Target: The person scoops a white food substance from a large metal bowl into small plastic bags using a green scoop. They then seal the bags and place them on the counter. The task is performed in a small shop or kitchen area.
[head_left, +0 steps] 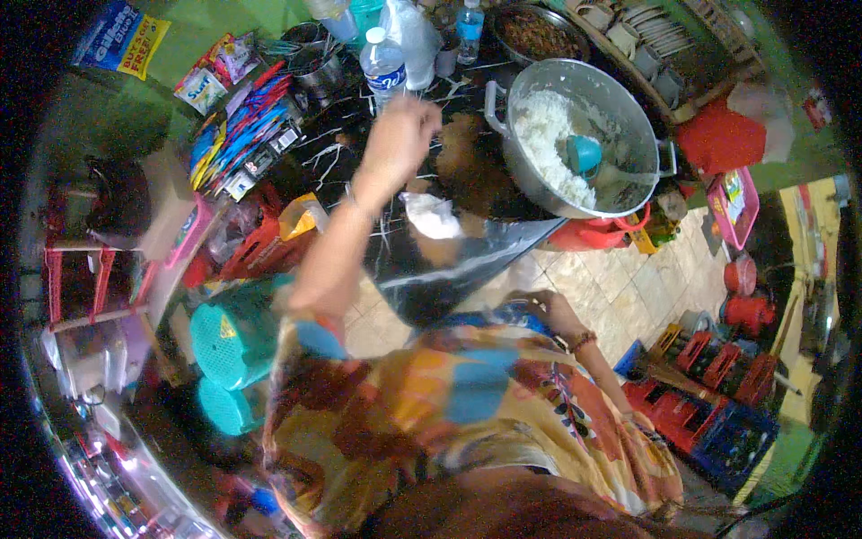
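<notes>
My left hand (402, 136) is raised over the black marbled table (337, 175), in front of a water bottle (384, 68) with a blue label. Its fingers look curled, though motion blurs them; anything inside is hidden. Just below it, a crumpled white piece, paper or cloth (432, 215), lies on the table. To the right stands a big metal pot (588, 76) of white rice (541, 135), with a teal cup (584, 154) in it. My right hand (555, 314) is low at my waist, beside blue fabric; its fingers are partly hidden.
A pan of brown food (539, 36) and a small bottle (469, 32) sit at the back. Colourful sachets (241, 135) stand at the left, above teal stools (229, 346). A red basin (597, 234) is below the pot. Bottle crates (700, 404) occupy the right floor.
</notes>
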Available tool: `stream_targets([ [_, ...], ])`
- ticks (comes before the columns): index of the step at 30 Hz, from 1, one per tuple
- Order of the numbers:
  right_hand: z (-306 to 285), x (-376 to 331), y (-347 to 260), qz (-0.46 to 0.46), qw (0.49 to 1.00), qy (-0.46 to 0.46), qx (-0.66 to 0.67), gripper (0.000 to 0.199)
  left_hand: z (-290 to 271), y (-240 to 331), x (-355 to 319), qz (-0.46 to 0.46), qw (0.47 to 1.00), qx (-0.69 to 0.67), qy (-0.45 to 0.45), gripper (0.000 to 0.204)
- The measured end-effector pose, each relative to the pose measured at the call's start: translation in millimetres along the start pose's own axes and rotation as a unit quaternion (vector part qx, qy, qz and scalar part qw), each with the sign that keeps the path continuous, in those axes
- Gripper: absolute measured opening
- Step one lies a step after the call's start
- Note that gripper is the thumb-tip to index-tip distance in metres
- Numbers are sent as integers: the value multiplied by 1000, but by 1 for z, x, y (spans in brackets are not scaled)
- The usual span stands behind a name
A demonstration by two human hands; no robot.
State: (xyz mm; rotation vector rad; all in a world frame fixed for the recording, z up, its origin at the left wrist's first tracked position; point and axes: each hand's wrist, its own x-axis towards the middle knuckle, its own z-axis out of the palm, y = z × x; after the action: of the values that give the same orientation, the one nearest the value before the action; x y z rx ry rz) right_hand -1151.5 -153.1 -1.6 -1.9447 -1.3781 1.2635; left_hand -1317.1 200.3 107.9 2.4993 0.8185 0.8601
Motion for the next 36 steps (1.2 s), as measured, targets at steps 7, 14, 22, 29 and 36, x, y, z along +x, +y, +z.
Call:
stream_targets([
  [7,-46,-54,161,161,985,37,-53,24,1,-34,182,-45,932,360,12,26],
  [14,-116,-87,225,219,969,112,5,22,15,-96,252,-191,899,391,-44,29],
  [22,-285,-78,219,149,951,175,206,31,-1,-89,262,-174,877,448,-16,19],
  [29,-320,-59,140,89,966,217,106,27,24,-42,224,-261,873,410,-25,27],
  [36,-292,-106,141,106,944,242,195,26,7,-140,264,-184,892,406,76,19],
])
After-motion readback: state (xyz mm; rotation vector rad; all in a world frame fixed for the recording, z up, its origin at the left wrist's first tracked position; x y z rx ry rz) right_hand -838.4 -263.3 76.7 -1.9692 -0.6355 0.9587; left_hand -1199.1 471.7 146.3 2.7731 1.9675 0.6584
